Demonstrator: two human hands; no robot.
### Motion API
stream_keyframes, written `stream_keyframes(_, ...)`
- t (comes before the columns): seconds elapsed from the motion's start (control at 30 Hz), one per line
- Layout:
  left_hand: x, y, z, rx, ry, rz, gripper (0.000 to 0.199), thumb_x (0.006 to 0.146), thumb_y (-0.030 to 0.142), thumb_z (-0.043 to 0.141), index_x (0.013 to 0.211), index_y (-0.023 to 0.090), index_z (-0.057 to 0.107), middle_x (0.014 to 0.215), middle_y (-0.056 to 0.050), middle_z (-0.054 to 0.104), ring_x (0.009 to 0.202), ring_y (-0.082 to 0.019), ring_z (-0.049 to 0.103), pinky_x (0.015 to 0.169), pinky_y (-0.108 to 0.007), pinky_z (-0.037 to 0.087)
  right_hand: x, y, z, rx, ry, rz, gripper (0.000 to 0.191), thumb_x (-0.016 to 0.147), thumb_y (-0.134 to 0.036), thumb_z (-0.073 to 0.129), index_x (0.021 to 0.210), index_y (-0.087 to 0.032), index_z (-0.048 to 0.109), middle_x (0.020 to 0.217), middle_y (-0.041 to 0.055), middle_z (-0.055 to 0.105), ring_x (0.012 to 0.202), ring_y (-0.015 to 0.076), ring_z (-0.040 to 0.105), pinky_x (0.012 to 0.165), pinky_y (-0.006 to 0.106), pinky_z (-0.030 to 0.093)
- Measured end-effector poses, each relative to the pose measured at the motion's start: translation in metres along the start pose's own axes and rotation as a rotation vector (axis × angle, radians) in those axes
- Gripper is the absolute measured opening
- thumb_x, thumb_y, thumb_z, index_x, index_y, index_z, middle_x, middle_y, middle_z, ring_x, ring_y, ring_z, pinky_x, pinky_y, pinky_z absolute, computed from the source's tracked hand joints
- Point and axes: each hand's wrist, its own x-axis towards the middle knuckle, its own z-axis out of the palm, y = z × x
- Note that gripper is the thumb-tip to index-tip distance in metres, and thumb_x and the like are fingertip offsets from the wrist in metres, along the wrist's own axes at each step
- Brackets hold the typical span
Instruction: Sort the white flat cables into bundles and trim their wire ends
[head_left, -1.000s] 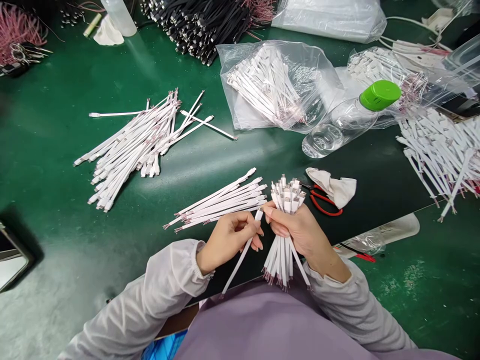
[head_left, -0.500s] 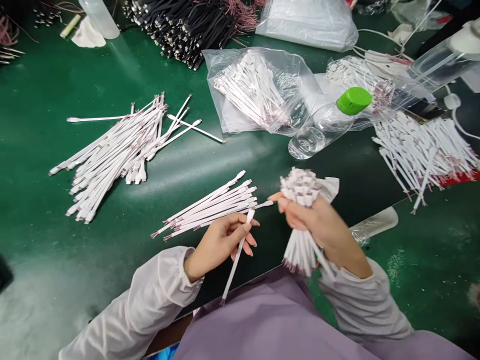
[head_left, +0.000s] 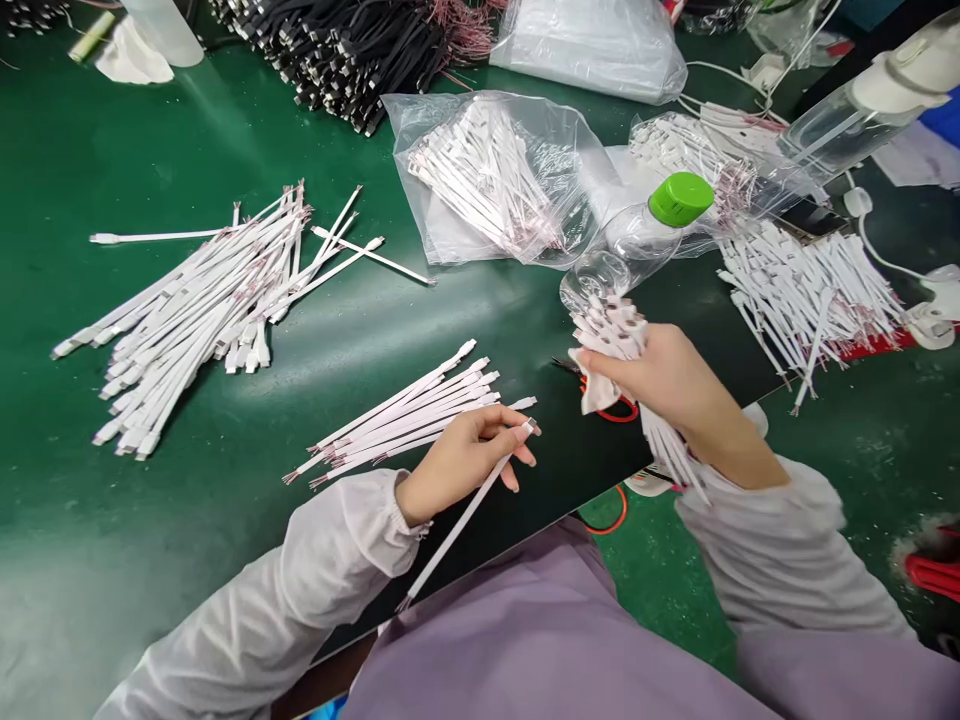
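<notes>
Between the thumb and fingers of my left hand (head_left: 476, 450) is one white cable (head_left: 457, 530), its connector end up at the fingertips and its wire end slanting down toward the table edge. My right hand (head_left: 667, 385) is wrapped round a thick bundle of white cables (head_left: 611, 325), connector ends at the top, with a white cloth-like piece (head_left: 598, 392) against it. A small group of white cables (head_left: 405, 405) lies beside my left hand. Farther left is a larger loose pile of white cables (head_left: 202, 310).
A clear bottle with a green cap (head_left: 681, 200) lies behind the bundle, next to a plastic bag of cables (head_left: 487, 180). Orange-handled scissors (head_left: 619, 412) rest near the table edge. More white cables (head_left: 817, 290) lie right; black cables (head_left: 345, 50) are at the back.
My right hand has moved up and right with the bundle, which now tilts, and scissors show beside it. The cable in my left hand slants more. The whole view has shifted slightly.
</notes>
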Motion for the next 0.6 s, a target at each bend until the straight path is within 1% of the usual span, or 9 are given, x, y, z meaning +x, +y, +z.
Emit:
stream_keyframes(0.03,0.0,0.001,0.0,-0.018,-0.001,-0.02,0.032,0.083,0.045,0.063,0.09,0.014,0.061,0.077,-0.004,0.068,0.049,-0.007,0.059,0.037,-0.015,0.026,-0.012,-0.004,0.0,0.119,-0.088,0.04,0.033,0.07,-0.044,0.072,0.06,-0.019,0.053,0.055,-0.0001,0.05,0.053,0.0147,0.044,0.051,0.028,0.034)
stream_keyframes(0.1,0.001,0.003,-0.001,-0.055,0.0,-0.05,0.03,0.082,0.043,0.064,0.087,0.014,0.06,0.076,-0.004,0.067,0.054,-0.008,0.061,0.037,-0.015,0.025,-0.032,-0.009,0.007,0.278,-0.257,0.054,0.031,0.068,-0.045,0.073,0.066,-0.017,0.059,0.058,-0.0004,0.053,0.053,0.013,0.044,0.05,0.027,0.035)
stream_keyframes(0.17,0.001,0.002,-0.001,-0.079,0.016,-0.055,0.028,0.081,0.041,0.066,0.085,0.014,0.059,0.076,-0.005,0.068,0.058,-0.01,0.063,0.038,-0.015,0.028,-0.044,-0.009,0.019,0.33,-0.333,0.038,0.027,0.069,-0.041,0.073,0.076,-0.017,0.064,0.065,0.0004,0.058,0.055,0.0127,0.046,0.051,0.026,0.036)
stream_keyframes(0.23,0.002,0.001,-0.002,-0.079,0.034,-0.043,0.026,0.081,0.039,0.065,0.084,0.014,0.059,0.076,-0.005,0.068,0.06,-0.011,0.064,0.039,-0.015,0.033,-0.049,-0.007,0.031,0.325,-0.328,0.039,0.027,0.071,-0.041,0.071,0.082,-0.017,0.066,0.066,0.0004,0.06,0.055,0.0125,0.046,0.05,0.025,0.036)
stream_keyframes(0.33,0.002,-0.003,-0.002,-0.064,0.035,-0.047,0.024,0.083,0.036,0.065,0.083,0.013,0.059,0.075,-0.005,0.068,0.06,-0.011,0.064,0.04,-0.016,0.036,-0.05,-0.004,0.04,0.252,-0.296,0.045,0.027,0.073,-0.043,0.068,0.073,-0.017,0.062,0.059,-0.0009,0.054,0.054,0.0123,0.042,0.05,0.026,0.034)
stream_keyframes(0.4,0.003,-0.004,-0.003,-0.064,0.031,-0.061,0.023,0.082,0.035,0.066,0.083,0.013,0.058,0.073,-0.005,0.067,0.059,-0.011,0.063,0.041,-0.016,0.037,-0.049,-0.002,0.042,0.185,-0.291,0.015,0.028,0.075,-0.043,0.065,0.067,-0.017,0.058,0.057,-0.001,0.052,0.055,0.0129,0.042,0.051,0.026,0.034)
stream_keyframes(0.5,0.004,-0.004,-0.004,-0.067,0.022,-0.062,0.021,0.083,0.032,0.066,0.08,0.013,0.058,0.071,-0.004,0.066,0.057,-0.01,0.062,0.041,-0.015,0.036,-0.047,-0.001,0.043,0.108,-0.258,-0.058,0.022,0.076,-0.038,0.062,0.067,-0.018,0.058,0.059,0.0004,0.054,0.059,0.0145,0.044,0.055,0.027,0.035)
stream_keyframes(0.53,0.004,-0.003,-0.004,-0.068,0.017,-0.06,0.02,0.084,0.031,0.064,0.079,0.012,0.059,0.071,-0.004,0.066,0.056,-0.009,0.062,0.04,-0.015,0.035,-0.046,0.0,0.043,0.099,-0.245,-0.065,0.021,0.076,-0.037,0.062,0.067,-0.018,0.057,0.06,0.0005,0.055,0.059,0.0148,0.045,0.056,0.028,0.035)
stream_keyframes(0.6,0.005,-0.002,-0.004,-0.075,0.007,-0.061,0.019,0.086,0.028,0.061,0.078,0.012,0.059,0.071,-0.004,0.067,0.055,-0.008,0.061,0.04,-0.015,0.033,-0.043,0.002,0.042,0.146,-0.246,-0.028,0.021,0.074,-0.037,0.063,0.067,-0.019,0.056,0.06,-0.0005,0.053,0.058,0.0139,0.044,0.055,0.027,0.034)
